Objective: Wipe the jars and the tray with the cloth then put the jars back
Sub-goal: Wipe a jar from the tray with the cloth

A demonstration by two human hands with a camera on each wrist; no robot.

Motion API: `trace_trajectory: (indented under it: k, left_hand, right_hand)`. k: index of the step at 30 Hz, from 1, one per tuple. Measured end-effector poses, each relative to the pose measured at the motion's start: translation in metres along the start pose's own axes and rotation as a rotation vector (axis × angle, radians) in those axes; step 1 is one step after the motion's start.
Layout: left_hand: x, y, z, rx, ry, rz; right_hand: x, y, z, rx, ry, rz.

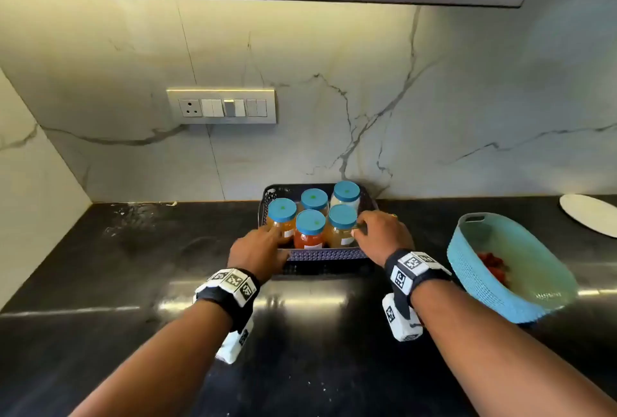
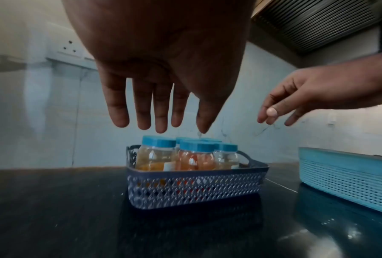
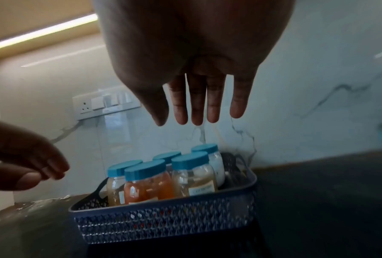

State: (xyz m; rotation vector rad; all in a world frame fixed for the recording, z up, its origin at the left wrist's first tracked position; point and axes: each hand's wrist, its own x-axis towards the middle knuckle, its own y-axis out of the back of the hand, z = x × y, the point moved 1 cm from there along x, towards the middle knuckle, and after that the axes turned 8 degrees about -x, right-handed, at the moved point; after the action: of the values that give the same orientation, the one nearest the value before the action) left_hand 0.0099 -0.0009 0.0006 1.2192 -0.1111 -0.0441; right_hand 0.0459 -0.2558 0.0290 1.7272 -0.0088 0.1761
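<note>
A dark blue lattice tray (image 1: 325, 254) (image 2: 194, 188) (image 3: 168, 225) stands on the black counter against the marble wall. Several clear jars with blue lids (image 1: 310, 221) (image 2: 196, 155) (image 3: 148, 181) fill it, one with orange-red contents at the front middle. My left hand (image 1: 258, 248) (image 2: 161, 111) hovers over the tray's front left, fingers straight and spread, holding nothing. My right hand (image 1: 380, 233) (image 3: 198, 106) hovers over the tray's front right, fingers straight, also empty. No cloth shows in any view.
A light blue basket (image 1: 500, 283) (image 2: 348, 176) with something red inside sits right of the tray. A white plate (image 1: 589, 214) lies at the far right by the wall. A switch panel (image 1: 222, 106) is on the wall. Pale residue (image 1: 133, 216) marks the counter's back left.
</note>
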Motion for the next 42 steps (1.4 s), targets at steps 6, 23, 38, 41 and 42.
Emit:
trace_trajectory:
  k: [6, 23, 38, 41, 42]
  left_hand:
    - [0.021, -0.034, -0.014, -0.005, 0.255, -0.048]
    - [0.035, -0.074, -0.033, 0.099, 0.068, 0.09]
    - [-0.041, -0.074, -0.047, -0.097, -0.075, 0.098]
    - [-0.063, -0.073, -0.05, -0.123, -0.103, 0.079]
    - [-0.069, -0.073, -0.052, -0.13, -0.112, 0.073]
  right_hand:
    - [0.035, -0.044, 0.04, 0.092, -0.055, -0.08]
    - [0.046, -0.107, 0.044, 0.176, 0.134, -0.069]
    - [-0.036, -0.096, 0.038, 0.064, -0.001, -0.163]
    - [-0.057, -0.093, 0.034, 0.037, -0.002, -0.175]
    - [-0.062, -0.092, 0.033, 0.029, 0.001, -0.178]
